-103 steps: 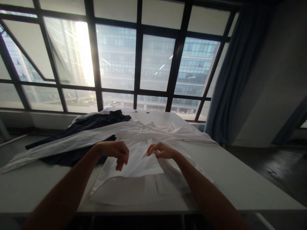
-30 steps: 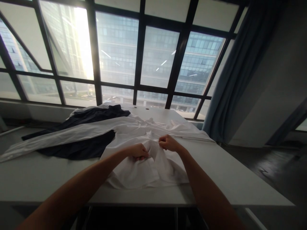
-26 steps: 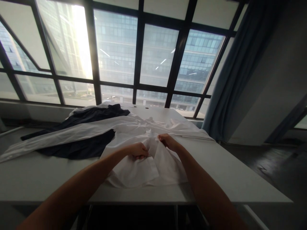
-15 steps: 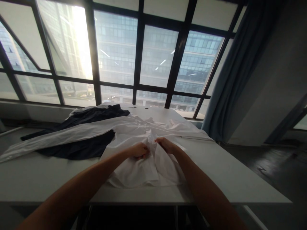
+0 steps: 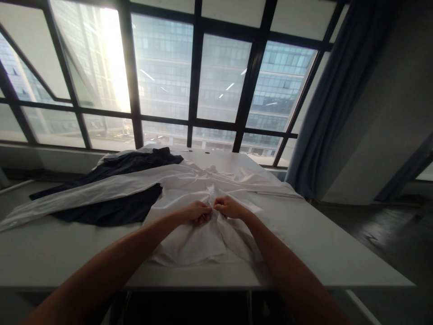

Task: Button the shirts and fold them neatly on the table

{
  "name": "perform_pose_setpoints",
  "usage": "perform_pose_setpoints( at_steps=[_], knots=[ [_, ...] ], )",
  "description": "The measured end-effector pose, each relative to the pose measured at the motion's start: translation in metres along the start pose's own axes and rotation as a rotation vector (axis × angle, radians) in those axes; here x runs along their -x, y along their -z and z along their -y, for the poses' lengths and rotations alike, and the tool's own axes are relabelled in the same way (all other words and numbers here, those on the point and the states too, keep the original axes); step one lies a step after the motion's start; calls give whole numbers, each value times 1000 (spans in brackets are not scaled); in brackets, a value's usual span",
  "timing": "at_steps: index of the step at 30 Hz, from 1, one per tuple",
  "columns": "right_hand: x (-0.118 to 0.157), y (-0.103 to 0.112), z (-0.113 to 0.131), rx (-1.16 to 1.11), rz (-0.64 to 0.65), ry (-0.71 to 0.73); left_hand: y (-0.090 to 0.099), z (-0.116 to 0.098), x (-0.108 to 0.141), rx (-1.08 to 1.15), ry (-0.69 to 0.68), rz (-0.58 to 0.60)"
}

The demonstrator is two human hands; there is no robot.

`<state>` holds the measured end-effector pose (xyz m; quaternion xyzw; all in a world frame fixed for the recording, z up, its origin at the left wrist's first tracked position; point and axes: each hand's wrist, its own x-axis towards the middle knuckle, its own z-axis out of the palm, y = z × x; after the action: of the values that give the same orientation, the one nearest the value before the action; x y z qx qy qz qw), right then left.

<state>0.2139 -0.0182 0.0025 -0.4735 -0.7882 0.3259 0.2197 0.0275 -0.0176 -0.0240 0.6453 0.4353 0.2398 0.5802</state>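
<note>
A white shirt (image 5: 189,243) lies spread on the white table, its long sleeve stretched out to the left and its hem toward the near edge. Over the middle of its front, my left hand (image 5: 198,212) is closed on the left front edge of the cloth. Close beside it, my right hand (image 5: 228,206) pinches the right front edge. The fingertips of both hands nearly meet. Any button between the fingers is too small to make out.
A dark navy shirt (image 5: 111,210) lies on the left, partly under the white sleeve. The white table (image 5: 324,248) extends right to a corner. Behind it are large windows and a blue curtain (image 5: 314,135). A chair or frame is dimly visible beneath the near edge.
My right hand has moved left and the two hands have come together, drawing the front edges of the white shirt closer. The dark shirt has not moved.
</note>
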Motion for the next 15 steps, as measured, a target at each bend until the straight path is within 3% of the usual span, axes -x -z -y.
perform_pose_setpoints(
  at_steps=[8,15],
  knots=[
    [2,2,0,-230,96,-117,2,4,-2,-5,-17,35],
    [5,4,-4,-232,118,-48,3,7,-4,-38,-44,71]
  ],
)
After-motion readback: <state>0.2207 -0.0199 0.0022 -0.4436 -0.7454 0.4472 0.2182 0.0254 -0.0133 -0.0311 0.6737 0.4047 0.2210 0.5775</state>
